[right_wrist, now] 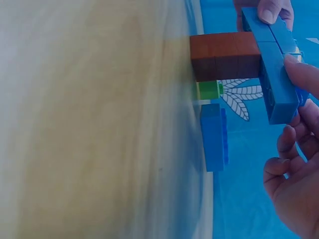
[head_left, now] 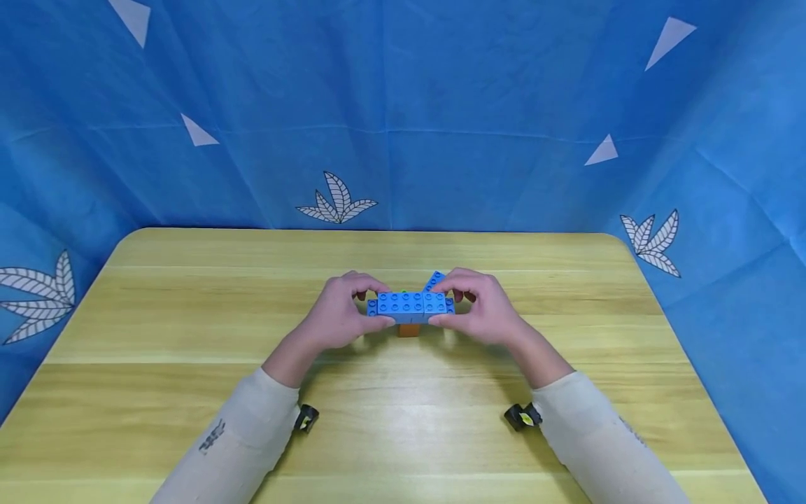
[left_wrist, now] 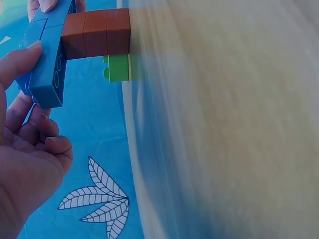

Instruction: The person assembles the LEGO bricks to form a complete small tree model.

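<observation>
Blue toy building bricks [head_left: 400, 308], joined in two layers like a crossbar, sit on top of an upright stack of brown bricks [left_wrist: 95, 35]. My left hand [head_left: 340, 311] pinches the left part of this bar, thumb on the near side and fingers at the far side. At the right part my right hand [head_left: 481, 306] pinches it the same way. In the left wrist view the thumb presses the side of the upper layer. Studs of the lower layer stick out past both ends of the upper one. The brown stack stands on the table under the bar's middle.
A small green brick [right_wrist: 208, 90] stands on the wooden table [head_left: 403, 434] behind the stack. Farther right lies a separate blue brick [right_wrist: 213, 139], partly behind my right hand in the head view. A blue patterned cloth [head_left: 403, 105] hangs along the table's back and sides.
</observation>
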The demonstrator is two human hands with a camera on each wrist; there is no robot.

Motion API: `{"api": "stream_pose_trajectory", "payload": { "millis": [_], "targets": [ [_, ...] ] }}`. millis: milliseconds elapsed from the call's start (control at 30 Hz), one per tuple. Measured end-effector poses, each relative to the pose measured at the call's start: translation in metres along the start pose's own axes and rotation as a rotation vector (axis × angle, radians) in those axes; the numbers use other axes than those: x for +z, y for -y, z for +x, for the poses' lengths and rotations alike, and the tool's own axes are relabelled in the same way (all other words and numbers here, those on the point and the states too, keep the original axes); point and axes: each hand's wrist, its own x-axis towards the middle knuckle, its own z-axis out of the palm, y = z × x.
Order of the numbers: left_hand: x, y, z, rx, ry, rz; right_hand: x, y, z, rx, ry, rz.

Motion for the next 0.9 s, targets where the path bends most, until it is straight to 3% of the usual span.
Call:
{"api": "stream_pose_trajectory", "payload": {
  "millis": [133,367,600,733,900],
  "targets": [
    [0.000,0.001,0.000,-0.018,-0.001,-0.003,0.003,-0.015,-0.005,0.027,-0.007,0.003],
    [-0.002,0.000,0.002,-0.006,0.011,0.026,-0.001,-0.020,-0.009,0.087,-0.002,0.027],
    [-0.005,-0.002,0.003,-0.017,0.025,0.057,-0.025,-0.034,-0.006,0.122,-0.039,0.273],
    [-0.005,-0.003,0.003,-0.030,0.026,0.071,-0.035,-0.046,0.005,0.159,-0.042,0.207],
    [-0.003,-0.003,0.003,-0.032,0.033,0.067,-0.038,-0.062,0.018,0.242,0.069,0.073]
  ]
}}
